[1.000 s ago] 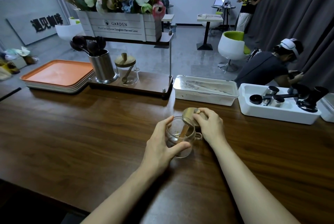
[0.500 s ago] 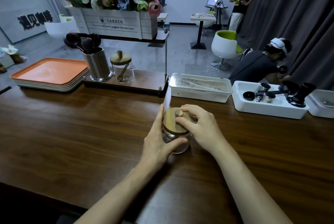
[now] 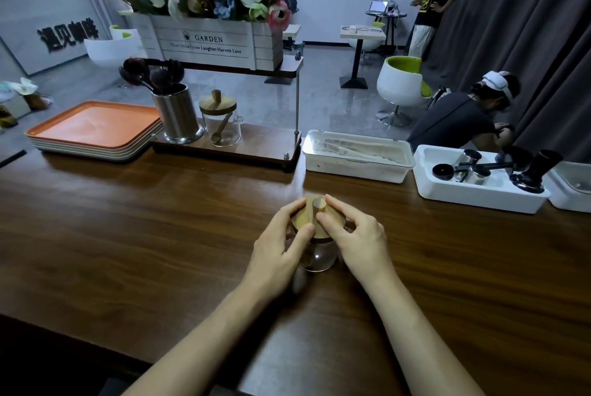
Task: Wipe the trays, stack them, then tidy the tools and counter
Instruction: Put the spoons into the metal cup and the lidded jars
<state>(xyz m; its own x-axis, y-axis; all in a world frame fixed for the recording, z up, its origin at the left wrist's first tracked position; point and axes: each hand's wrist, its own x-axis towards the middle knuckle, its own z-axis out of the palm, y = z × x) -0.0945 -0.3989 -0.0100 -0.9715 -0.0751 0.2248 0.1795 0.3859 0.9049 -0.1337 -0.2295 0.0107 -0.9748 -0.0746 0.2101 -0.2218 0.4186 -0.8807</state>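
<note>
Jar (image 3: 319, 255) between left hand (image 3: 280, 248), right hand (image 3: 358, 239)

**The colours on your counter**

Your counter (image 3: 128, 235) is dark brown with wavy wood lines. Your trays (image 3: 92, 125) are orange on top with pale edges. Your jar (image 3: 319, 256) is see-through, and its lid (image 3: 307, 215) is light brown wood. The flower box (image 3: 208, 43) is white with dark words.

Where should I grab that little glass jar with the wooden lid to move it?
Probably the glass jar itself, round its body below the wooden lid, coming from the side: it stands upright, and the knob might only lift the lid.
</note>
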